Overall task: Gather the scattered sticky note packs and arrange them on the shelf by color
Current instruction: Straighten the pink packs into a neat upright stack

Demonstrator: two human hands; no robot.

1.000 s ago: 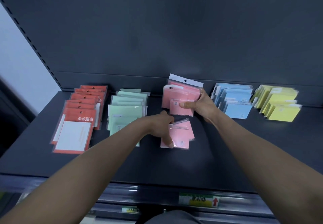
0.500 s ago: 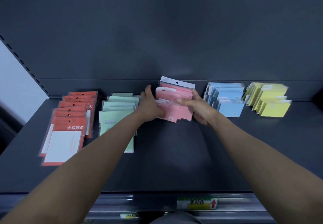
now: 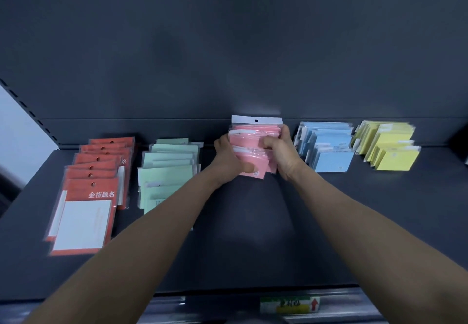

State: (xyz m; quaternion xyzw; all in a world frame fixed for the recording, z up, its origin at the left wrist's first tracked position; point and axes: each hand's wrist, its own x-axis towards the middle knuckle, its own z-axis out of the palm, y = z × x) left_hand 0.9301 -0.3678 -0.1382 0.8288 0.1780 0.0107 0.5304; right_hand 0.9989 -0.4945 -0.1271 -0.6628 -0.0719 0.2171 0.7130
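Dark shelf (image 3: 253, 247); red packs (image 3: 93, 189), green (image 3: 167, 171), pink (image 3: 253, 146), blue (image 3: 329, 151), yellow (image 3: 390, 146).

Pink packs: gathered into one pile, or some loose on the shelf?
Gathered. The pink packs sit in one overlapping pile, left hand and right hand gripping its sides; none lies apart on the shelf.

Both hands clasp the pink packs (image 3: 249, 144) at the back of the dark shelf (image 3: 253, 235); the left hand (image 3: 229, 158) grips their left edge, thumb across the front; the right hand (image 3: 282, 150) curls over the right edge; red packs (image 3: 93, 187), green packs (image 3: 168, 171), blue packs (image 3: 326, 146) and yellow packs (image 3: 388, 146) lie in a row alongside.
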